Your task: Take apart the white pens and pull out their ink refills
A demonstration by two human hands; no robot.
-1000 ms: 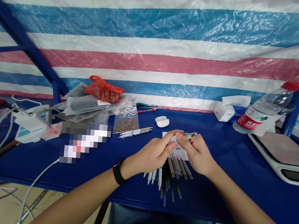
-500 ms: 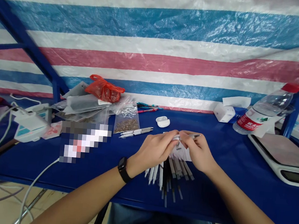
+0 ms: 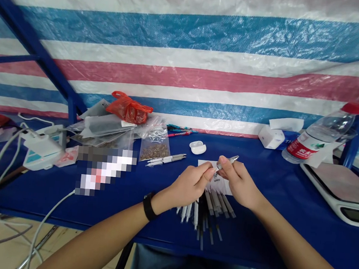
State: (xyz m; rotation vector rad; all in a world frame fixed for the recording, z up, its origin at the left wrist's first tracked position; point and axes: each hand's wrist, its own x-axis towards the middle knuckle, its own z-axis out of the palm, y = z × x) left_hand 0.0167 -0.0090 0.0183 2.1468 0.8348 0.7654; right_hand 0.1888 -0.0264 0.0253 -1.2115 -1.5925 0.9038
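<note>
you've got a water bottle (image 3: 320,134) by the scale (image 3: 335,188) on your right, red bag (image 3: 128,108) back left

A striped tarpaulin (image 3: 185,68) in blue, white and pink bands hangs as the back wall, creased and glossy in soft, even light. A dark blue metal strut (image 3: 33,46) slants across it at the left; a blue post (image 3: 353,141) stands at the right. The surface (image 3: 287,190) is deep blue, above a pale tan floor (image 3: 8,257).

Both forearms are angling in from the lower corners; left hand (image 3: 190,185) and right hand (image 3: 241,184) are hovering close together mid-frame, fingertips pinching.
</note>
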